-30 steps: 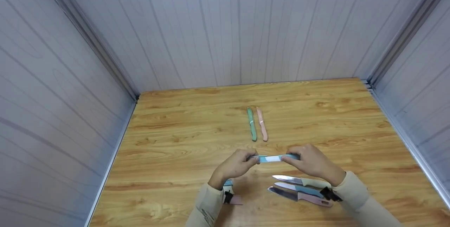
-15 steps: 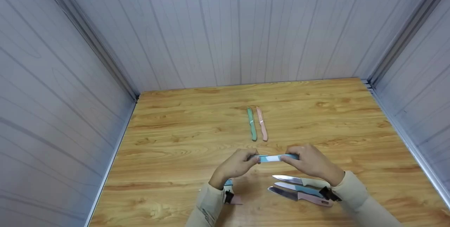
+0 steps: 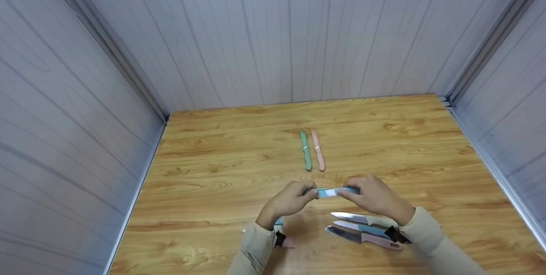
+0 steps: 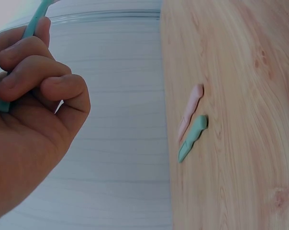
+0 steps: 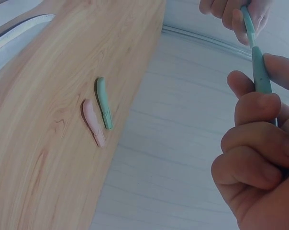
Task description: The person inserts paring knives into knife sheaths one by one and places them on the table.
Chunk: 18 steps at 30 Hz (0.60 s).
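Both hands hold a slim light-blue knife level above the table, one at each end. My right hand curls its fingers round the handle, which looks teal in the right wrist view. My left hand grips the blade end, which looks like a matching cover, with fingers bent round it. Between the hands shows a short white stretch; whether it is blade or band I cannot tell. Farther back lie a green knife and a pink knife, side by side, apparently covered.
By the right forearm lie three knives with bare blades, handled in cream, blue and pink. Blue, white and pink pieces are mostly hidden under the left wrist. Walls enclose the wooden table.
The hands have drawn slightly closer together, left hand to the right and right hand to the left. The white stretch between them looks shorter. The knives on the table have not moved.
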{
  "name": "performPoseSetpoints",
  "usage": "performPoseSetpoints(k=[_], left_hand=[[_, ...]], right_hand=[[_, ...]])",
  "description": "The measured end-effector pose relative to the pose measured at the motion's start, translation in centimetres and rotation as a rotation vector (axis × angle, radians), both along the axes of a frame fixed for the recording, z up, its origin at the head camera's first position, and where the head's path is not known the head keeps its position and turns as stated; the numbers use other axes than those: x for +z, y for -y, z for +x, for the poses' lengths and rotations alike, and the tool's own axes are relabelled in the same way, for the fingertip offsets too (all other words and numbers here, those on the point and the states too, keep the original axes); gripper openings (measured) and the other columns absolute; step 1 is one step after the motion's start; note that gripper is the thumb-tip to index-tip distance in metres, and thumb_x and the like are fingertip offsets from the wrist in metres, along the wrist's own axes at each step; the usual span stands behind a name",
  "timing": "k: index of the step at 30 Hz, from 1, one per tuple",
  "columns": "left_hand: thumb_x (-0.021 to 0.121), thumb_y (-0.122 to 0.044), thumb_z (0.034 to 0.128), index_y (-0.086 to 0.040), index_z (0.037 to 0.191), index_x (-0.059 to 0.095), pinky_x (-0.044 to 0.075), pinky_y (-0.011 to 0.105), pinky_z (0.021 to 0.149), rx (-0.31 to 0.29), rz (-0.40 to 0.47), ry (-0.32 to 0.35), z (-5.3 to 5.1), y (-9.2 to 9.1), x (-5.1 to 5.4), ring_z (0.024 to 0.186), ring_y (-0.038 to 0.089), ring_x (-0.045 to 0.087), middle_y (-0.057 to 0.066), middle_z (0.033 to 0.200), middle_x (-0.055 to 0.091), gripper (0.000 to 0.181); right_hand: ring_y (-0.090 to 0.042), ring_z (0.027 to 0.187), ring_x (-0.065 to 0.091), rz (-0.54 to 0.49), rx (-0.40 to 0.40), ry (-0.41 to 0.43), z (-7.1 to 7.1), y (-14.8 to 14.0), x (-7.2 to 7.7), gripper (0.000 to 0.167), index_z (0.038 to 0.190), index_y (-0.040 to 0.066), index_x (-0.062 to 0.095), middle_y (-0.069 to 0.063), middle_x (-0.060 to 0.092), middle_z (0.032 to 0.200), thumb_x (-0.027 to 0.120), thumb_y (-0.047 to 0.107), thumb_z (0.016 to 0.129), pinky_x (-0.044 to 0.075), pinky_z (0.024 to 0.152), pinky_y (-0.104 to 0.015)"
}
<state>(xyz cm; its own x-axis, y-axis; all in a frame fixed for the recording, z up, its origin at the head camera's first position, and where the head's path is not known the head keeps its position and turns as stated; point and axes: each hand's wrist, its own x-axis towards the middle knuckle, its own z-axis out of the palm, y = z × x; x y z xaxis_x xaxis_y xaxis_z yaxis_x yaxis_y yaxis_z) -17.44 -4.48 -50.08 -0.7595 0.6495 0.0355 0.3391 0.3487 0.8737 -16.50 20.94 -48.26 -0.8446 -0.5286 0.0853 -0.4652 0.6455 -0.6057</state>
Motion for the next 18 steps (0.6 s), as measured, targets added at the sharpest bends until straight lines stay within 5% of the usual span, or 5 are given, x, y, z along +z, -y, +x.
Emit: performPoseSetpoints(k=[18], left_hand=[[0.048, -0.017, 0.1005, -0.006, 0.093, 0.062, 0.033, 0.02, 0.055, -0.008, 0.008, 0.003, 0.08, -0.52, 0.05, 0.055, 0.005, 0.034, -0.007, 0.068, 0.043, 0.02]], right_hand=[[0.0, 0.045, 0.028, 0.005, 0.022, -0.018, 0.08, 0.27, 0.12, 0.028, 0.076, 0.024, 0.059, 0.014, 0.035, 0.055, 0.055, 0.046, 0.093, 0.03, 0.046, -0.021]])
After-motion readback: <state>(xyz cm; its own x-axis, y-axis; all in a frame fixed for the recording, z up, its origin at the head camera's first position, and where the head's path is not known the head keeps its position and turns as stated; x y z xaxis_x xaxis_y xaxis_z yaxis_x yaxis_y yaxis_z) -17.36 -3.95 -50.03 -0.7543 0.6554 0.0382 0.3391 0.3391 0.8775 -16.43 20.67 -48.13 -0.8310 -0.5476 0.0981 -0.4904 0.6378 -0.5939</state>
